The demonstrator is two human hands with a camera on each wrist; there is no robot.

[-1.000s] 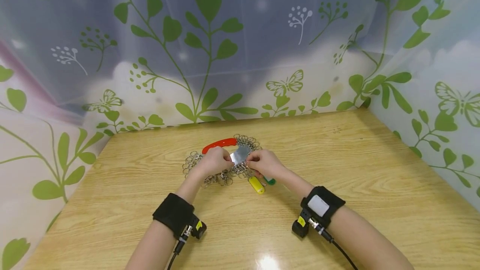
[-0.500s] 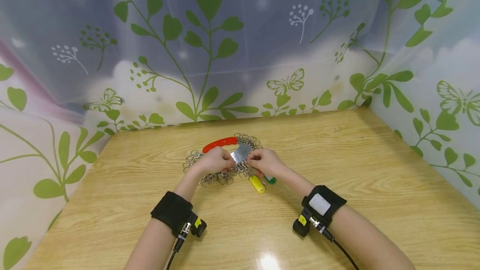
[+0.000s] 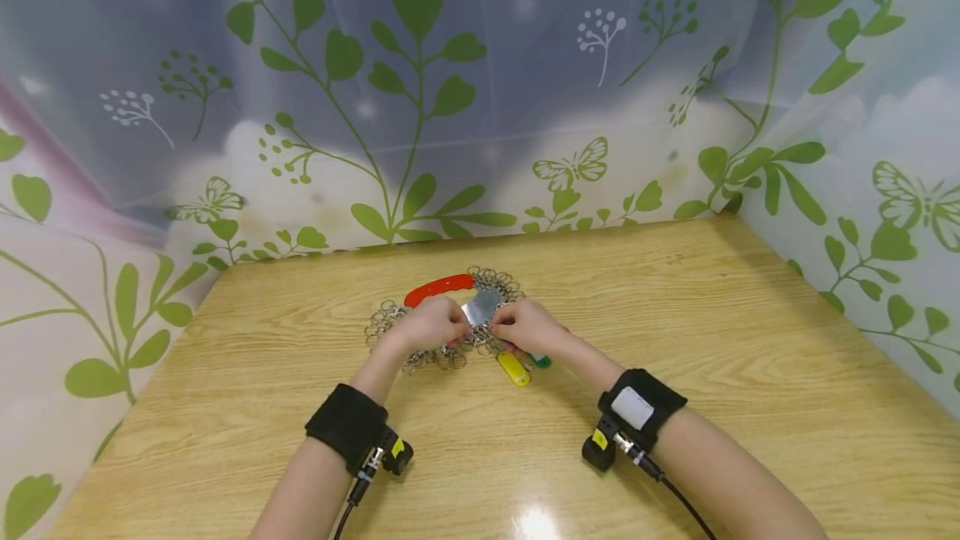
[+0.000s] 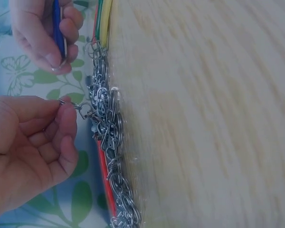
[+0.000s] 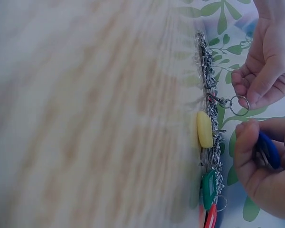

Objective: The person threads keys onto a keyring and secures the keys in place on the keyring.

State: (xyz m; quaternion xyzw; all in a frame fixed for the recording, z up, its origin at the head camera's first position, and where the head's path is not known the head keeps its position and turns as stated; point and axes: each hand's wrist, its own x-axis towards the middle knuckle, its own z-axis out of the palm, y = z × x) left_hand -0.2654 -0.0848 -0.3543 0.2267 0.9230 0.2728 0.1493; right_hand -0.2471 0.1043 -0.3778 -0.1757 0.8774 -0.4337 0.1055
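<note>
My left hand [image 3: 433, 323] pinches a split key ring [image 5: 239, 105] between thumb and forefinger; the ring links through a small clasp to a pile of metal rings and clasps [image 4: 104, 104]. To its right, my right hand [image 3: 529, 327] grips a blue key tag [image 5: 270, 150] in curled fingers, with the thumb and forefinger tips close together near the held ring. A yellow key tag [image 3: 513, 368] and a green key tag [image 3: 540, 360] lie just below the right hand. Part of the pile is hidden under both hands.
Behind the left hand lies a red curved strip [image 3: 438, 286], and a shiny silver plate [image 3: 482, 307] sits between the hands. The wooden table [image 3: 675, 332] meets a leaf-patterned cloth [image 3: 465, 148] at the back. Cables run from both wrist cameras.
The right hand has shifted slightly left, toward the left hand. The left hand stays almost in place, and the pile and tags lie as before.
</note>
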